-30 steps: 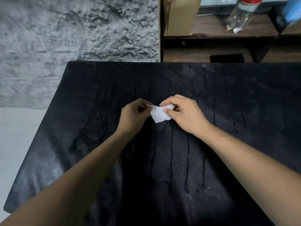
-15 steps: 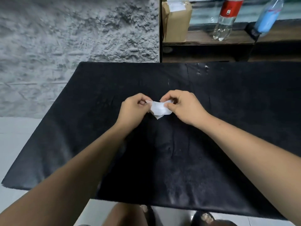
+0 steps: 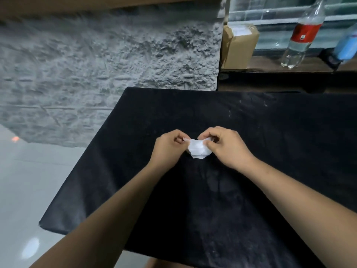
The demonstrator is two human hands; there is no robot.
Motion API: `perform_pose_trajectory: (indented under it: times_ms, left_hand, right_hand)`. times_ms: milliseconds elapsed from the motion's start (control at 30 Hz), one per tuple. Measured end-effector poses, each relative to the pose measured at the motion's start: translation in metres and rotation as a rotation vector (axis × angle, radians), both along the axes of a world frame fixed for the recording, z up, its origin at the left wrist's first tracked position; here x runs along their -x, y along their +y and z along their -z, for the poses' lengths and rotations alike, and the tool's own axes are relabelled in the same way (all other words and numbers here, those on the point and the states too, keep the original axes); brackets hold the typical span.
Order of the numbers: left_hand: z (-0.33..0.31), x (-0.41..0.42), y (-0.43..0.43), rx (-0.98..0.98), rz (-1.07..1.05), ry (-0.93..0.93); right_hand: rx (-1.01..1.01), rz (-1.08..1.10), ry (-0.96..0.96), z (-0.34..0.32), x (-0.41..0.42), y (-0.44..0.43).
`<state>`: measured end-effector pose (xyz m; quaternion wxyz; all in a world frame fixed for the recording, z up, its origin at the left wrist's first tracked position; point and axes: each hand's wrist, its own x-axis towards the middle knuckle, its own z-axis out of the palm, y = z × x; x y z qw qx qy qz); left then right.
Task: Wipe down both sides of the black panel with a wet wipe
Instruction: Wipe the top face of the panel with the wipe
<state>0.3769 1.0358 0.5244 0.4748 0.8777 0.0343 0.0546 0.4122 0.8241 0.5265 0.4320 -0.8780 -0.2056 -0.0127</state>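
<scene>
The black panel (image 3: pixel 260 147) lies broad and flat in front of me, filling the middle and right of the head view. Above its centre I hold a small crumpled white wet wipe (image 3: pixel 198 150) between both hands. My left hand (image 3: pixel 170 147) pinches the wipe's left edge with curled fingers. My right hand (image 3: pixel 225 147) pinches its right edge between thumb and fingertips. Part of the wipe is hidden behind my fingers.
A rough grey wall (image 3: pixel 106 74) stands behind the panel on the left. A wooden shelf (image 3: pixel 270 64) at the back right carries a cardboard box (image 3: pixel 239 45), a clear bottle with a red label (image 3: pixel 301 35) and a blue bottle (image 3: pixel 347 45). Pale floor (image 3: pixel 29 180) lies to the left.
The view has tilted up and shifted, so the panel's left and near edges show. Both hands keep pinching the wipe at the panel's centre, reworking it slightly.
</scene>
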Motion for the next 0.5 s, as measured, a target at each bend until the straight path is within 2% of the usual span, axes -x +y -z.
perform_pose_trajectory:
  times_ms: [333,500]
  left_hand:
    - [-0.026,0.012,0.068,-0.075,-0.057,-0.033]
    - [-0.022,-0.006,0.089,-0.071,-0.086,-0.051]
  right_hand:
    - [0.07,-0.1,-0.045,-0.016,0.009,0.063]
    - [0.067,-0.07,-0.084,-0.009,-0.007,0.088]
